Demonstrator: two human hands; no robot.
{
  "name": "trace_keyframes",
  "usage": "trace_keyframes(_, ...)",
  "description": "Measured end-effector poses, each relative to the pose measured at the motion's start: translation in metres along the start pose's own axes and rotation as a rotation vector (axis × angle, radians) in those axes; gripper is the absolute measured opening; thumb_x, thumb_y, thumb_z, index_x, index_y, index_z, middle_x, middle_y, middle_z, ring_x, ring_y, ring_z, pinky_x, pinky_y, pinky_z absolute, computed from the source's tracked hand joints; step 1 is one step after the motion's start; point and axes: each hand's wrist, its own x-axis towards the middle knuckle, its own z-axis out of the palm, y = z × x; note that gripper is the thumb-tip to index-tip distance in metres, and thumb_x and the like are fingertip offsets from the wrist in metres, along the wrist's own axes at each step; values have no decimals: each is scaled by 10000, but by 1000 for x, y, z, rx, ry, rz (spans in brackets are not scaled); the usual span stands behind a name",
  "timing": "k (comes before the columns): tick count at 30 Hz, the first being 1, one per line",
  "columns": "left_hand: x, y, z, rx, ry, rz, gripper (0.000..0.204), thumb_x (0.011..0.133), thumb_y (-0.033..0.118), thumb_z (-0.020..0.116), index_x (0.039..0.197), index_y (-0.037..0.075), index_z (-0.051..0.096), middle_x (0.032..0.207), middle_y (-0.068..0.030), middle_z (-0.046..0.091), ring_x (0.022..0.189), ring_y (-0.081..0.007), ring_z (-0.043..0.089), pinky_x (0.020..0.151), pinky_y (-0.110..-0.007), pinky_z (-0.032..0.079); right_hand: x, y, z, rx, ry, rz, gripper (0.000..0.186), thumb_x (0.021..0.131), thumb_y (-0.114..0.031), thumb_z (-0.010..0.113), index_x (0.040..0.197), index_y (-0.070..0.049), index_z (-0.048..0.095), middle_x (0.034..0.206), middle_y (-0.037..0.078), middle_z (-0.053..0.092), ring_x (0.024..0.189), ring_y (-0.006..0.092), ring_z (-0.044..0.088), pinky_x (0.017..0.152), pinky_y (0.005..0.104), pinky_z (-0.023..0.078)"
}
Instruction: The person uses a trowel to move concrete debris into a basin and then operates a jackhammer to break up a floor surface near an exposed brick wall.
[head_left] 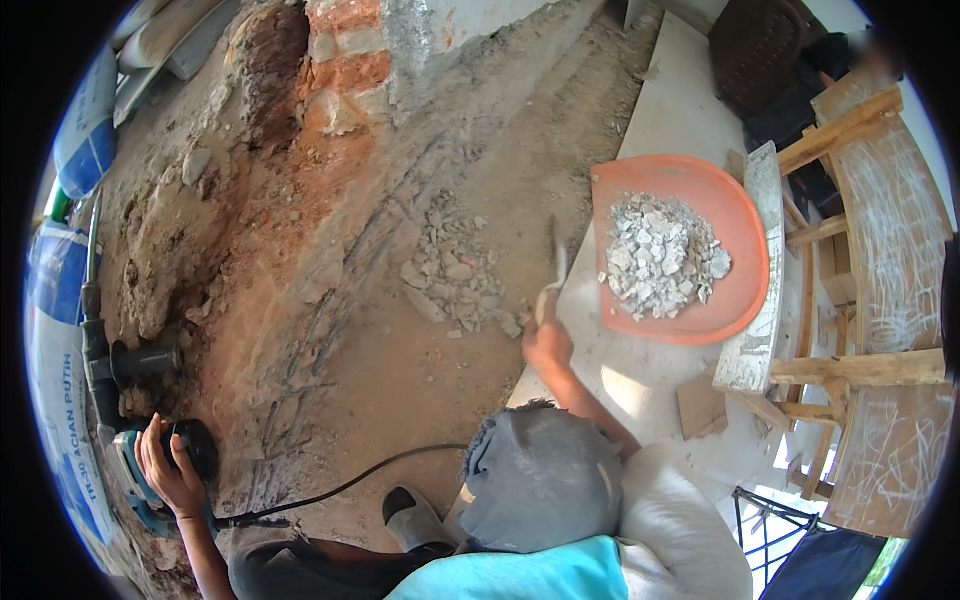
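My left hand (168, 468) lies on the housing of a teal and black rotary hammer (140, 475) at the left. Its fingers bend over the body, with the thumb apart. The tool's side handle (148, 362) and long bit (95, 240) stretch away along the sacks. My right hand (548, 345) is closed round the pale handle of a trowel (558, 265). The narrow blade points away and looks nearly edge-on. Left of it lies a pile of broken rubble (455, 270). To its right, an orange scoop-shaped pan (745, 270) holds a heap of grey chunks (662, 250).
A black cable (350, 487) crosses the floor. Blue-and-white sacks (55, 300) line the left edge. Broken brickwork (345, 70) stands far left. A white plank (752, 290) and wooden frame (825, 230) stand right. A grey-covered head (545, 480) blocks part of the lower middle.
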Motion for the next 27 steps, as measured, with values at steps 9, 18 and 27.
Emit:
trace_keyframes(9, -2, -1, -1, 6, 9, -4, 403, 966, 238, 477, 1279, -5, 548, 1074, -145, 655, 1051, -302, 596, 1092, -443, 319, -15, -31, -32, -9, -71, -36, 676, 915, -308, 571, 1486, -96, 277, 901, 270, 647, 845, 426, 652, 754, 527, 494)
trace_keyframes(18, 3, 4, 0, -11, 17, -6, 409, 964, 236, 470, 1290, 0, 539, 1061, -147, 655, 1057, -304, 595, 1096, -452, 313, 48, -28, -18, -255, -196, 30, 664, 904, -286, 587, 1480, -157, 283, 929, 255, 656, 873, 397, 666, 761, 491, 515)
trace_keyframes(27, -1, 0, -1, -19, 0, -14, 392, 975, 229, 469, 1292, 8, 542, 1081, -143, 658, 1084, -304, 580, 1102, -438, 304, -58, -28, -38, 132, -129, -54, 587, 926, -307, 569, 1426, -100, 343, 1029, 261, 654, 937, 449, 635, 804, 510, 490)
